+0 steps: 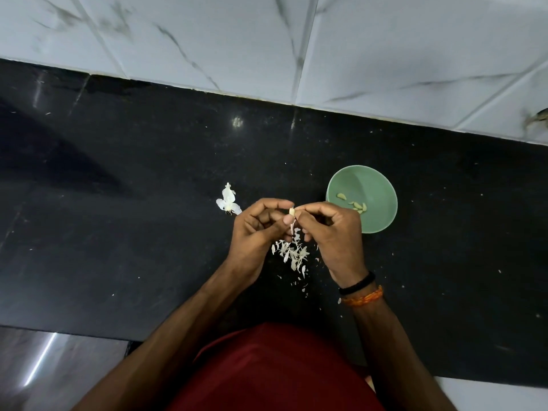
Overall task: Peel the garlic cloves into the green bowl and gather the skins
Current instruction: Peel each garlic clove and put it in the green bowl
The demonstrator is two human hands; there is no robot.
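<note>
Head cam, both hands [296, 229] pinching garlic clove [292, 212]

- A black stone countertop [118, 232] runs across the scene from left to right; it is glossy, with a small light reflection at its far middle and pale specks scattered over it.
- A wall of white marble-patterned tiles [385, 48] with grey veins rises along the counter's far edge.
- A dark smudge [538, 117] sits on a tile at the far right.
- A red garment [275, 372] fills the near middle.
- A black band [357, 283] and an orange thread bracelet [363, 299] circle the wrist on the right, the black one farther.
- Grey flooring [44, 369] with a bright streak shows at the near left.
</note>
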